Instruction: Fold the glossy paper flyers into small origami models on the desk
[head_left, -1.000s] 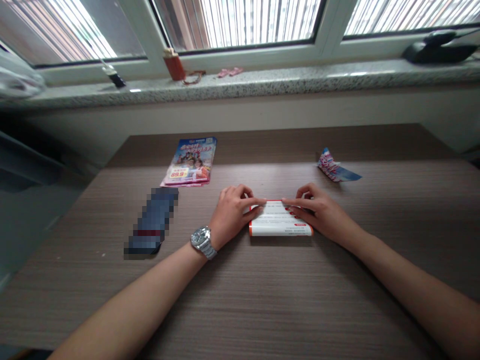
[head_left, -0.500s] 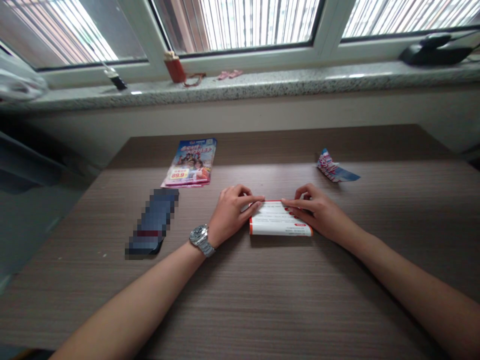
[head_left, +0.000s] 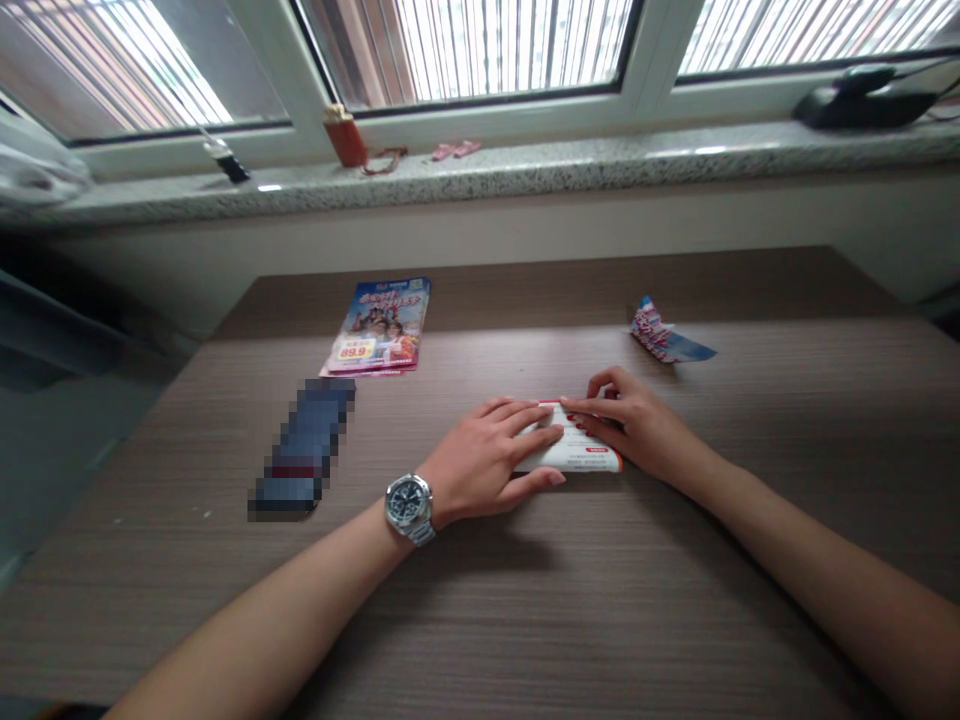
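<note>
A folded white leaflet with an orange-red border (head_left: 583, 452) lies on the wooden table (head_left: 525, 600) in front of me. My left hand (head_left: 491, 462), with a wristwatch on its wrist, lies flat over the leaflet's left half, fingers stretched out and together. My right hand (head_left: 637, 425) rests on the leaflet's right end, its forefinger extended along the top edge and pressing down, the other fingers curled.
A colourful flyer (head_left: 379, 326) lies at the back left, a blurred dark flat object (head_left: 304, 450) to my left, a folded colourful paper (head_left: 664, 338) at the back right. Small items and a dark object (head_left: 862, 95) sit on the stone windowsill (head_left: 525, 165).
My left hand has moved from the leaflet's left edge onto its top and flattened, covering the left half. My right hand has stayed in place.
</note>
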